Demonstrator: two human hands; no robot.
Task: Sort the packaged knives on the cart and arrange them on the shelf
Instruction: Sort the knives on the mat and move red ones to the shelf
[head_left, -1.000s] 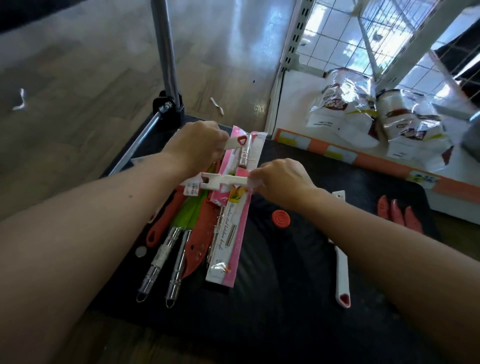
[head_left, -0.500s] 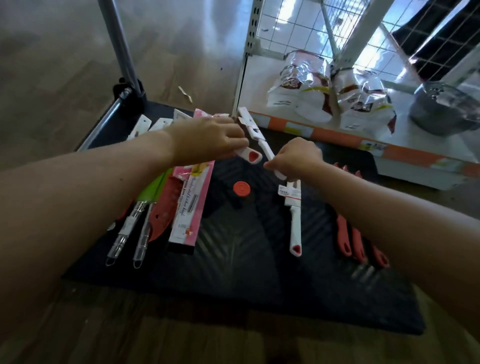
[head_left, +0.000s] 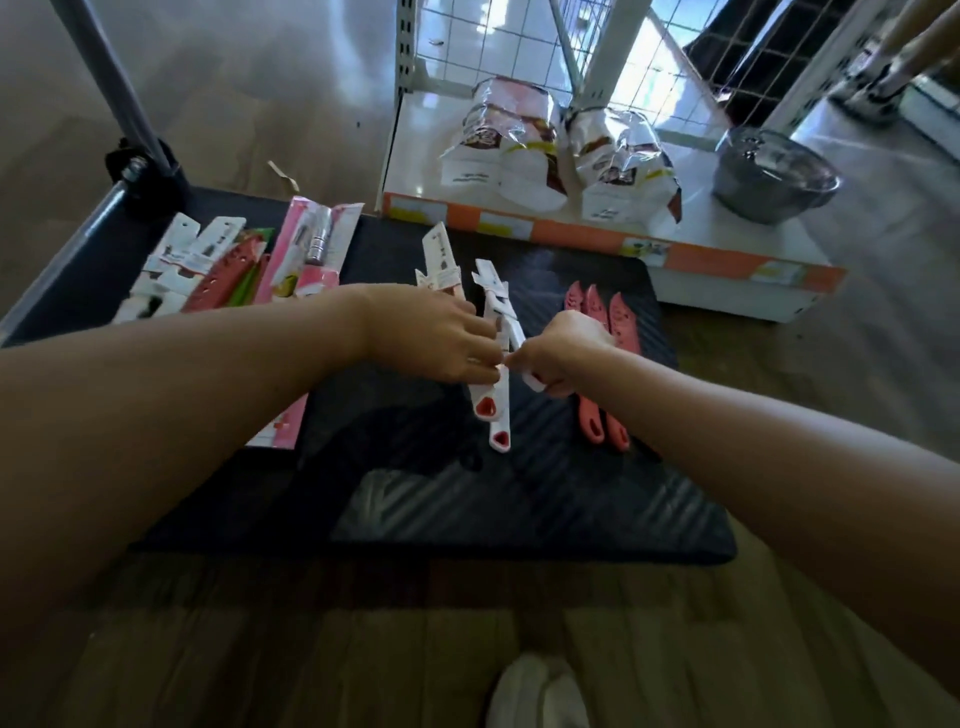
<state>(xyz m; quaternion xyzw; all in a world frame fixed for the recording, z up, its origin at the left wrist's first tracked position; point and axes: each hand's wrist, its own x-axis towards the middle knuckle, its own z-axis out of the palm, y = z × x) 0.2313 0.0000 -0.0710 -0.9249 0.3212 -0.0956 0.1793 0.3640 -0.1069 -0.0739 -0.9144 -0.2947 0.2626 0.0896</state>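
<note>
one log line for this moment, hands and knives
left hand: on white knives | right hand: grips a white knife | coral knives: right, on cart | shelf: no knives

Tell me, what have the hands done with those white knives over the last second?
Both hands carried white knives from the left pile to the cart's middle. Left hand and right hand now meet over them, each gripping one. The coral knives and pink packages stayed put.

Window glare, soft wide-angle blur
</note>
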